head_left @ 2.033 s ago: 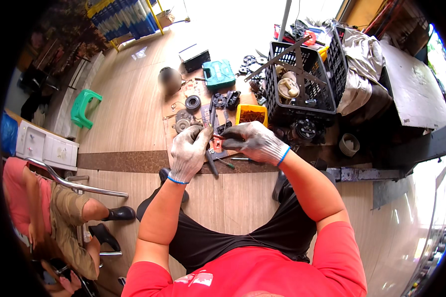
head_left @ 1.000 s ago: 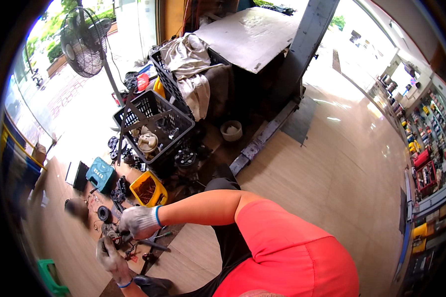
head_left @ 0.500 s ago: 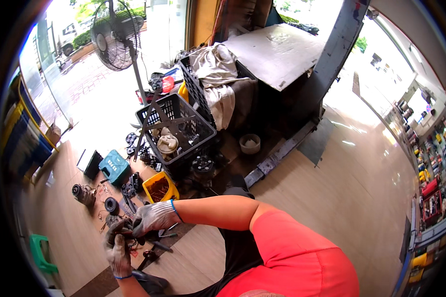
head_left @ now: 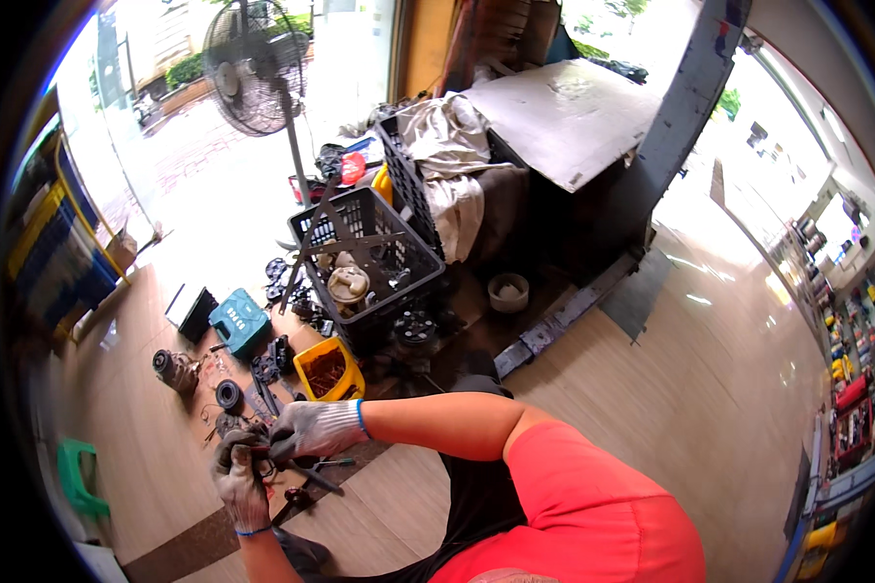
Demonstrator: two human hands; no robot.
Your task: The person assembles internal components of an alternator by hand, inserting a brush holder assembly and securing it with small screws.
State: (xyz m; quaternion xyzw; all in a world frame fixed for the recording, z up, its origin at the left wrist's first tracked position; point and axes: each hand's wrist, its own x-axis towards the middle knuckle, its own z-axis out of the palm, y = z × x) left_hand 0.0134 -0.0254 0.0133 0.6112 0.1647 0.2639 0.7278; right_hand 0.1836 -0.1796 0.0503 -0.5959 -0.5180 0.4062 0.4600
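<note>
Both my hands wear grey-white knit gloves with darkened fingers and blue cuffs, and they meet low over the floor at the lower left. My left hand (head_left: 240, 486) is closed, thumb up, around a small dark part whose kind I cannot make out. From the right, my right hand (head_left: 313, 428) reaches in with its fingers closed at the same spot, where a reddish-dark bit shows between the gloves. Its fingertips are partly hidden. Dark hand tools (head_left: 313, 474) lie just under the hands. A yellow container (head_left: 329, 369) of rust-brown small pieces stands beyond my right hand.
A teal tool case (head_left: 240, 323), a round metal motor-like part (head_left: 175, 371) and a black ring-shaped part (head_left: 228, 394) lie farther off. Black crates (head_left: 367, 260) stand ahead near a standing fan (head_left: 255, 68). A green stool (head_left: 80, 478) is at left; a blue-grey post (head_left: 685, 107) rises at right.
The whole view has shifted, so the scene sits slightly farther right and lower. My hands stay together on the small part, with only a slight shift in their hold.
</note>
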